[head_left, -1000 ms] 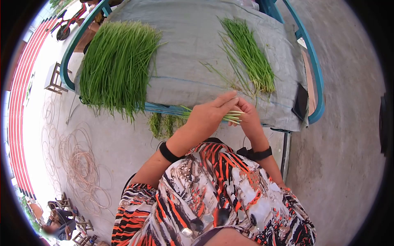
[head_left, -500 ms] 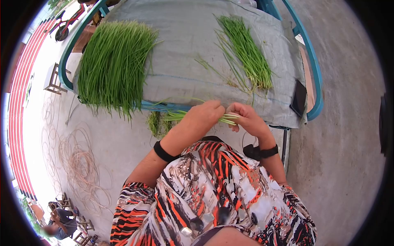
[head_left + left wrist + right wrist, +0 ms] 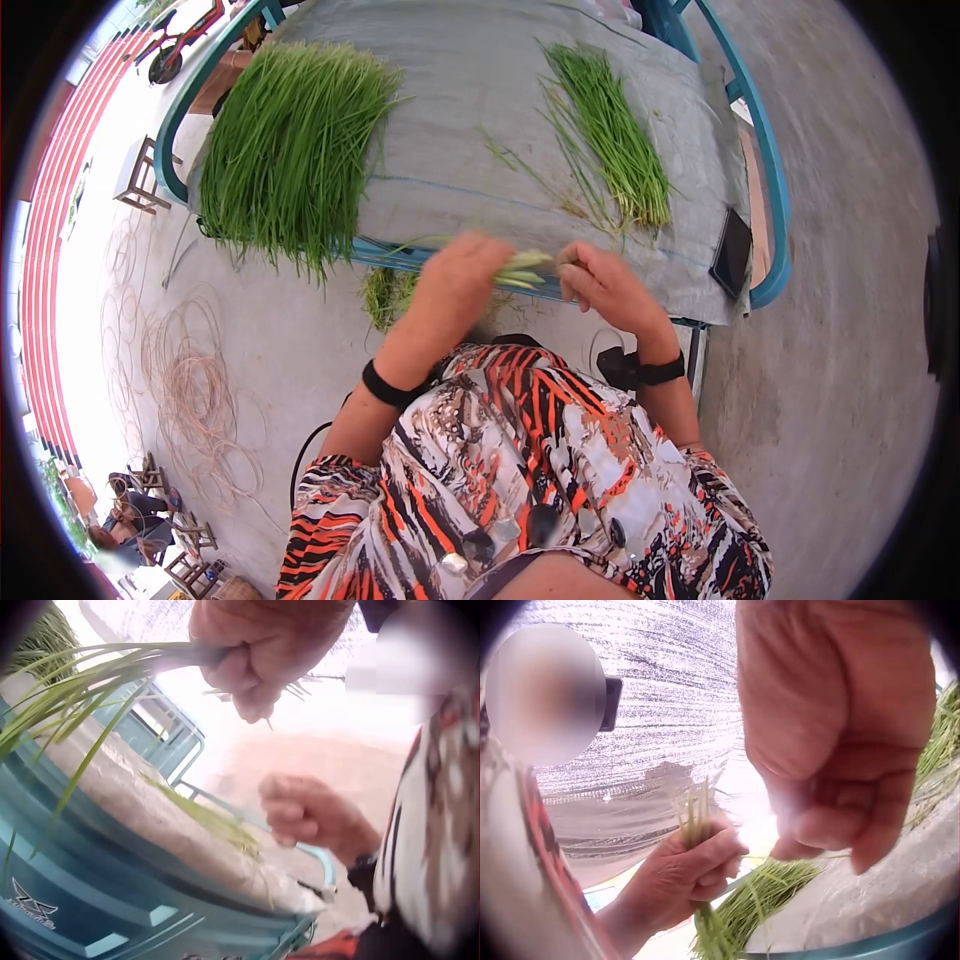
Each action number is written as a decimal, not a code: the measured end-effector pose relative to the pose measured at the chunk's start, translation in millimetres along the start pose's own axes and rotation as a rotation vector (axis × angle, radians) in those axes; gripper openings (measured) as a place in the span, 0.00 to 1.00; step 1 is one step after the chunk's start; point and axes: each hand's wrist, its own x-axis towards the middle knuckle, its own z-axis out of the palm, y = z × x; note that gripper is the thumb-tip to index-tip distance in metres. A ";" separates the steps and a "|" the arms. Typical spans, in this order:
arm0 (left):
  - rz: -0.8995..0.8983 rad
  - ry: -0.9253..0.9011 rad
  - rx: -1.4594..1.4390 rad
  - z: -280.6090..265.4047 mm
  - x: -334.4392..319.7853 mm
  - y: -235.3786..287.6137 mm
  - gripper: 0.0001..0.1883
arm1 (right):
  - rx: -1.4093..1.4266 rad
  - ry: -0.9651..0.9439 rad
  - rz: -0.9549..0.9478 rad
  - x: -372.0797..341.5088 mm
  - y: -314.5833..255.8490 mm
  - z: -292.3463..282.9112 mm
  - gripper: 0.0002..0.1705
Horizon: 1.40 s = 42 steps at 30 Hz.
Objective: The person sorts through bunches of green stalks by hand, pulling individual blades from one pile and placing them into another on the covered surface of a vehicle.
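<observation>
My left hand [image 3: 462,275] grips a small bunch of chives [image 3: 522,268], pale stem ends pointing right toward the other hand. In the left wrist view the long green leaves [image 3: 90,675] of this bunch trail off to the left. Just right of the stem ends is my right hand [image 3: 612,285], fingers curled and thumb against them. A thin strand [image 3: 836,857] shows at its fingertips in the right wrist view. Beyond the hands, a large pile of chives [image 3: 295,150] lies at the left of a grey sheet [image 3: 460,120], and a smaller heap [image 3: 610,135] at its right.
The sheet covers a bed with a blue-green metal rail [image 3: 765,190]. A dark phone [image 3: 731,252] lies at its right front corner. Loose trimmings [image 3: 378,298] show below the front edge. Coiled strips [image 3: 190,385] and a stool [image 3: 145,175] are on the floor at left, with a seated person farther off.
My hands have drawn apart from being close together. The left has moved left with the bunch, blurred by motion; the right has backed a little to the right.
</observation>
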 end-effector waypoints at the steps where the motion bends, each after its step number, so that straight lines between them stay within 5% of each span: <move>1: -0.072 0.083 0.058 -11.8 0.2 -2.3 0.08 | -0.040 0.053 0.036 1.4 1.9 -1.5 0.08; 3: -0.251 0.202 0.081 -35.6 1.4 -1.8 0.03 | -0.184 0.168 -0.035 9.9 7.6 -4.0 0.09; 7: -0.155 0.538 -0.094 -59.0 9.2 4.2 0.08 | -0.584 0.479 -0.334 39.0 10.9 7.4 0.13; 10: -0.243 0.721 -0.337 -66.1 7.4 17.9 0.11 | -0.776 0.559 -0.155 67.9 27.3 13.0 0.17; 13: -0.232 0.755 -0.717 -66.3 1.3 13.3 0.12 | -0.712 0.483 -0.174 68.0 27.0 13.5 0.18; 20: -0.517 0.812 -1.151 -45.7 1.5 -3.2 0.12 | -0.479 0.271 -0.258 32.9 34.7 31.7 0.20; 25: -0.703 0.540 -1.162 -12.2 5.4 -31.6 0.10 | -0.463 0.342 -0.527 30.8 53.5 34.6 0.22; 28: -0.800 0.186 -0.884 21.7 9.9 -31.7 0.10 | -0.005 0.266 -0.447 25.0 44.3 16.9 0.23; 30: -0.487 0.100 -0.636 49.5 9.1 -42.2 0.11 | 0.399 0.245 -0.374 17.1 25.1 9.0 0.22; 34: -0.536 -0.001 -0.720 66.3 15.3 -38.7 0.12 | 0.876 0.191 -0.363 11.8 8.6 -4.3 0.24; 39: -0.877 -0.131 -1.115 52.9 23.6 -18.2 0.12 | 0.992 0.184 -0.361 17.1 -2.2 -6.3 0.24; 42: -0.843 -0.136 -1.046 55.1 28.8 -19.5 0.10 | 1.027 0.177 -0.361 26.3 -4.7 -5.0 0.22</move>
